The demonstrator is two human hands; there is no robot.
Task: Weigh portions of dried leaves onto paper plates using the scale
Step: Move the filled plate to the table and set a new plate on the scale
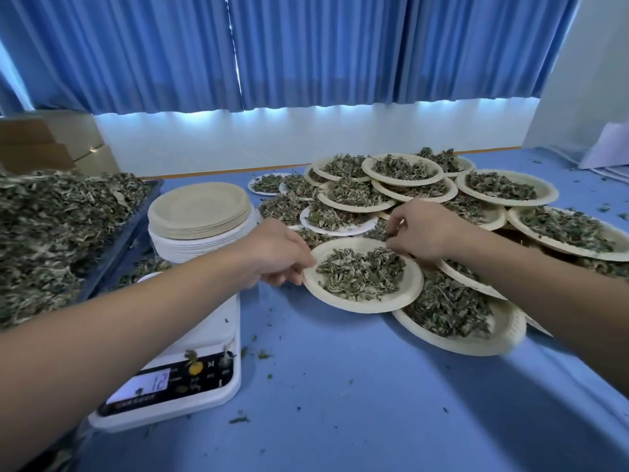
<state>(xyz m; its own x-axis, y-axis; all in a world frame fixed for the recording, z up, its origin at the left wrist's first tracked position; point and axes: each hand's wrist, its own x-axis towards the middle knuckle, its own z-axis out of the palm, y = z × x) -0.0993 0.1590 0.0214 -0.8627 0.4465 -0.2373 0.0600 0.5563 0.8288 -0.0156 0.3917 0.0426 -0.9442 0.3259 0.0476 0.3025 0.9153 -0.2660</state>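
Note:
A paper plate (360,303) heaped with dried leaves (360,272) is held between both hands, partly over other filled plates. My left hand (275,255) grips its left rim. My right hand (422,229) pinches its far right rim with curled fingers. The white digital scale (190,362) sits at the lower left under my left forearm, its lit display showing digits and nothing on the visible part of its platform. A stack of unused paper plates (200,216) stands behind the scale.
Several filled plates (459,321) overlap in a pile across the middle and right of the blue table (374,403). A dark tray of loose dried leaves (51,226) fills the left side. Cardboard boxes (37,144) stand behind it. Leaf crumbs dot the tabletop.

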